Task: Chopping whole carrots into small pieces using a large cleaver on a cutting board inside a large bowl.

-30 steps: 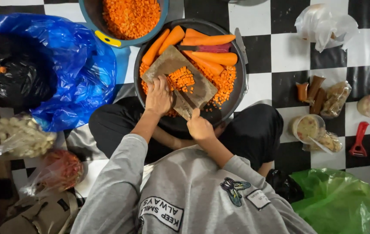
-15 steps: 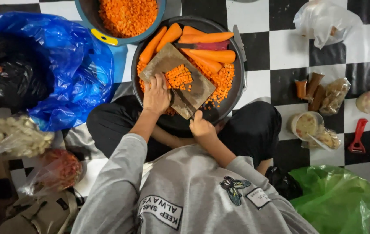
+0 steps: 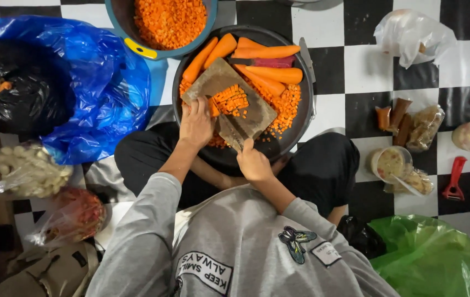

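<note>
You are sitting cross-legged on the checkered floor (image 3: pixel 367 60) with a round dark tray (image 3: pixel 301 118) in front of your knees, and a wooden cutting board (image 3: pixel 257 113) lies slantwise across it. Your left hand (image 3: pixel 196 122) presses down at the board's near-left edge, fingers curled over a piece of carrot there. Your right hand (image 3: pixel 254 162) is closed around the handle of a knife (image 3: pixel 229 132), whose blade lies on the board just beside your left hand.

Judged by how things lie, the chopping is well along but not finished. A small heap of diced carrot (image 3: pixel 230 100) sits in the middle of the board, and more dice are spread over the right side of the tray and under the board's near edge. The blue bowl (image 3: pixel 136 47) at the tray's far-left edge is already full of dice. What is left: several whole peeled carrots (image 3: pixel 268 71) lying along the far rim of the tray, uncut, plus the piece under your left hand.

To the left lie a blue bag (image 3: pixel 108 93) and a black bag (image 3: pixel 20 88); a green bag (image 3: pixel 427 256) sits at your right.
</note>
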